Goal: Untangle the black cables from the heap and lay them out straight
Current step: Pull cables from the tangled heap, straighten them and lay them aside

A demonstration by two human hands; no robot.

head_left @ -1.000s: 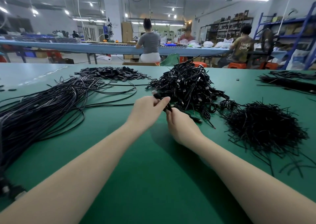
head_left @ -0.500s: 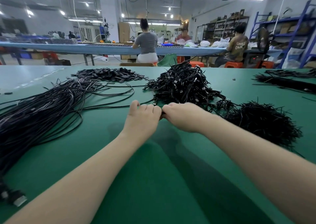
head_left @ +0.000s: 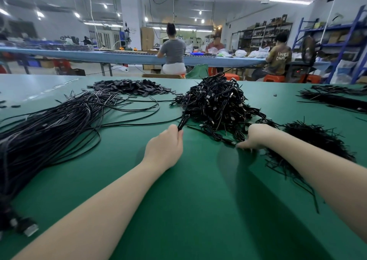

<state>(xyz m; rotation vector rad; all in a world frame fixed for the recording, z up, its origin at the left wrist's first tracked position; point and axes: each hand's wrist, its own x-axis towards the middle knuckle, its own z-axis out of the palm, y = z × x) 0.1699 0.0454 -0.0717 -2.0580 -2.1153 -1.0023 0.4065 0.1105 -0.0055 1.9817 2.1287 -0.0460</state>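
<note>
A tangled heap of black cables point(head_left: 216, 102) sits mid-table on the green mat. My left hand point(head_left: 165, 147) grips a folded black cable point(head_left: 183, 121) that sticks up from my fist toward the heap. My right hand point(head_left: 256, 136) is at the heap's near right edge, its fingertips pinching a cable end point(head_left: 228, 140) against the mat. A broad sheaf of long straightened cables point(head_left: 51, 126) lies on the left, with plugs point(head_left: 29, 229) at its near end.
A flat pile of small black pieces point(head_left: 131, 87) lies at the back left. A bristly heap of short black ties point(head_left: 309, 138) sits to the right of my right hand. More cable bundles point(head_left: 335, 96) lie far right. People sit at a far blue table point(head_left: 123, 56).
My hands were together on one cable in front of the heap. They have spread apart: the left stays with the cable, the right moved right to the heap's near edge.
</note>
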